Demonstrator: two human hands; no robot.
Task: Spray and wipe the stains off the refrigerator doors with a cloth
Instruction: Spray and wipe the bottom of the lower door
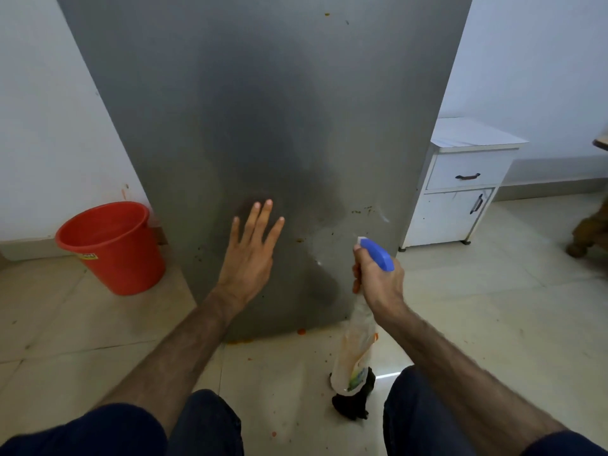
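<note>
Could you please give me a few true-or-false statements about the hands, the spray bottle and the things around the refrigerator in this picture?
1. The right hand holds a spray bottle with a blue head. True.
2. The left hand grips a cloth. False: it is open and empty, fingers spread at the refrigerator door.
3. A red bucket stands on the floor left of the refrigerator. True.
4. The white cabinet has its drawer pulled open. False: the drawer is shut.
5. Small dark specks mark the door above the nozzle. True.
</note>
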